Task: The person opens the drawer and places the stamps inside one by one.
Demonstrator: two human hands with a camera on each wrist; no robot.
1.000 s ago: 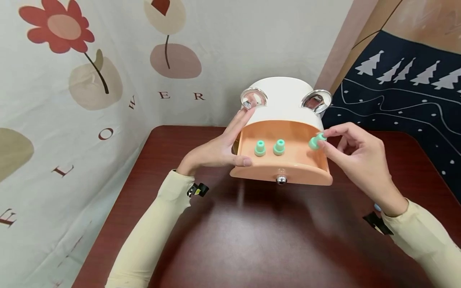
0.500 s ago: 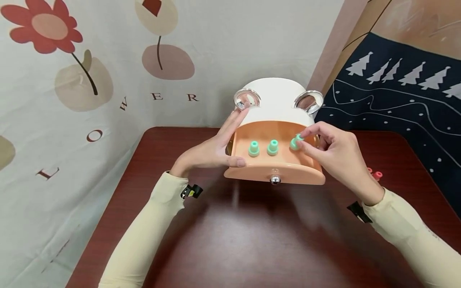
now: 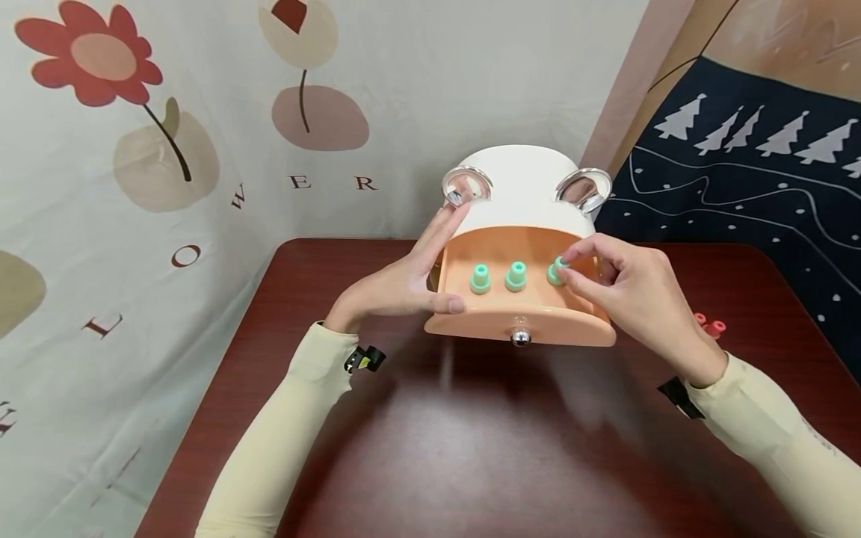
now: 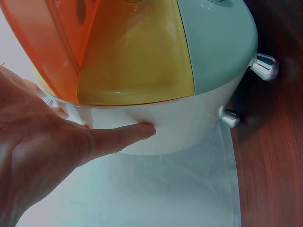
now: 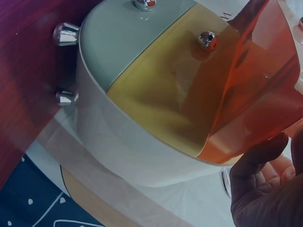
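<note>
Right hand (image 3: 632, 295) has carried the third green stopper (image 3: 556, 271) from the drawer's edge into the open peach drawer (image 3: 521, 327), still pinching it beside two others. Left hand (image 3: 403, 280), fingers straight, steadies the white box (image 3: 525, 187) on the desk (image 3: 471, 448).

Open orange drawer (image 3: 525, 317) holds three upright green caps (image 3: 516, 276) in a row; rightmost pinched, at 3 o'clock.

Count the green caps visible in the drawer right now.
3. Left cap and middle cap stand side by side in the orange drawer; the right hand pinches the third cap at the drawer's right. More may be hidden.
</note>
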